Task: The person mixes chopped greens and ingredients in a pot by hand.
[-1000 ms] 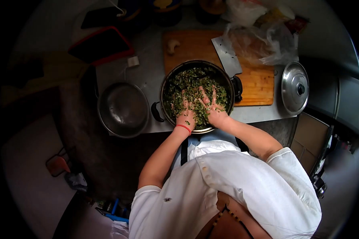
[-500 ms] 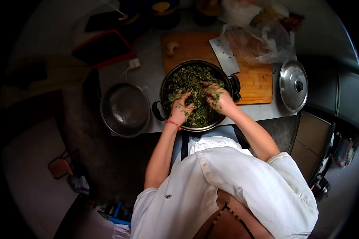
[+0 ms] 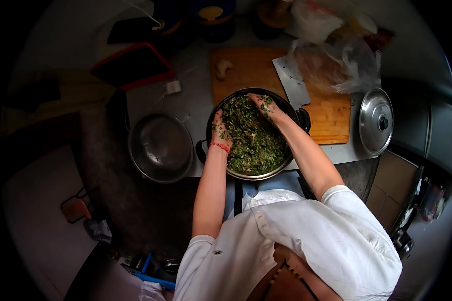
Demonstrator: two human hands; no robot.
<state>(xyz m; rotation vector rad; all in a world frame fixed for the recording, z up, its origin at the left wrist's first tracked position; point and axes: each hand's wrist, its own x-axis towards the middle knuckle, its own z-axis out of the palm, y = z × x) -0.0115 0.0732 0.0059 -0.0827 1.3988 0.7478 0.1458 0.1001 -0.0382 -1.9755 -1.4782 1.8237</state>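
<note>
A wide dark pot (image 3: 286, 163) with black side handles holds a heap of finely chopped greens (image 3: 256, 150), mixed with small paler bits. My left hand (image 3: 220, 128), a red bracelet at its wrist, reaches into the greens along the pot's left wall. At the far side of the pot, my right hand (image 3: 265, 107) is pushed into the same mixture. Green flecks stick to both hands. Their fingers are largely buried or turned away, so how far they are closed is hidden.
Behind the pot lies a wooden cutting board (image 3: 329, 120) with a cleaver (image 3: 292, 83) and a pale lump (image 3: 223, 68). Plastic bags (image 3: 336, 62) cover its far right. A metal basin (image 3: 160, 148) stands left, a pot lid (image 3: 376, 122) right, a red-framed tablet (image 3: 133, 65) back left.
Both hands have moved from the middle of the pot outward and away from me, the left to the left wall, the right to the far side. The camera view has shifted slightly.
</note>
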